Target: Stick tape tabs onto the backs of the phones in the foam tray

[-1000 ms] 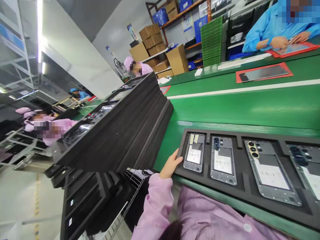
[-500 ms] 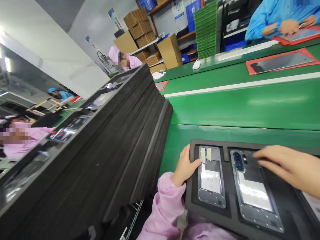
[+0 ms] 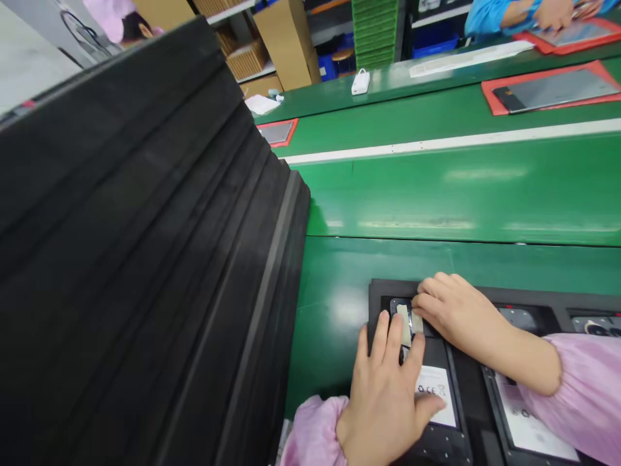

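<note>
A black foam tray lies on the green bench in front of me, with phone frames set in its slots. My left hand rests flat on the leftmost phone frame, fingers spread over it. My right hand reaches across from the right, and its fingertips touch the pale strips at the top of that same frame. Whether the fingers pinch a strip is hidden. Two more frames show partly behind my right sleeve.
A tall stack of black foam trays fills the left side, close to my left arm. Beyond the tray runs a green conveyor carrying red-framed panels. A person in blue works at the far side. Cardboard boxes stand behind.
The view has dropped and closed in. My left hand moved from the tray's edge onto the leftmost frame, and my right hand crossed left to the strips at its top.
</note>
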The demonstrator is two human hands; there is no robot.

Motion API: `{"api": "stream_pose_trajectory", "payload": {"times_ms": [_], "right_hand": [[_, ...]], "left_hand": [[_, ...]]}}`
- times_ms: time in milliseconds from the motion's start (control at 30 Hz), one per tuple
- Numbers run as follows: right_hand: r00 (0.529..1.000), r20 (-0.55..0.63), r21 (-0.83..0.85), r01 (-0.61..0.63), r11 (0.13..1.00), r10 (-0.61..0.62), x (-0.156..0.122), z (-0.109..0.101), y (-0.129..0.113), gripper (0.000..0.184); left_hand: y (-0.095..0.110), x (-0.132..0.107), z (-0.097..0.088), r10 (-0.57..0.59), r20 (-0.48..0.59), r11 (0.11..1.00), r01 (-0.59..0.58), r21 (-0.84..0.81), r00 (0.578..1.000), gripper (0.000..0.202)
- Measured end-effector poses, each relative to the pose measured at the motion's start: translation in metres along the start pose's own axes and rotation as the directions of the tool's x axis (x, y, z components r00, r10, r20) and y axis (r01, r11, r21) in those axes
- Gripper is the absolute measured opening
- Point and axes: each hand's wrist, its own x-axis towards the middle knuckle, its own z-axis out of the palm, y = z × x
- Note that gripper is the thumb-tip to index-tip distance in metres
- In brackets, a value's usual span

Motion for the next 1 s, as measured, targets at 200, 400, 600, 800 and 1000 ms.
{"api": "stream_pose_trajectory", "payload": {"times_ms": [200,400,600,800,1000], "right_hand": [[0.996,0.034,-0.116,0.092,0.989,-0.088,-0.011,-0.006,-0.023,0.031],[0.995,0.015,-0.12,0.099,0.988,-0.098,-0.048,-0.02,-0.052,0.037],[0.998,-0.013,-0.071,0.064,0.995,-0.065,-0.045,-0.025,-0.05,0.037],[1.0,-0.021,-0.081,-0.015,0.997,0.013,-0.009,-0.016,-0.019,0.028],[0.996,0.032,-0.113,-0.078,0.991,0.082,0.008,0.001,0.012,0.01]], "left_hand": [[0.004,0.001,-0.002,-0.012,-0.066,0.999,0.016,0.052,0.998,0.065],[0.001,-0.001,-0.001,0.006,-0.036,1.0,-0.005,0.017,0.999,0.068],[0.0,-0.002,-0.001,0.024,-0.05,0.999,-0.022,0.031,0.998,0.069],[0.004,0.0,-0.001,0.005,-0.093,0.995,0.004,0.1,0.996,0.072],[0.003,0.002,-0.003,0.011,-0.102,0.995,-0.001,0.098,0.995,0.072]]}}
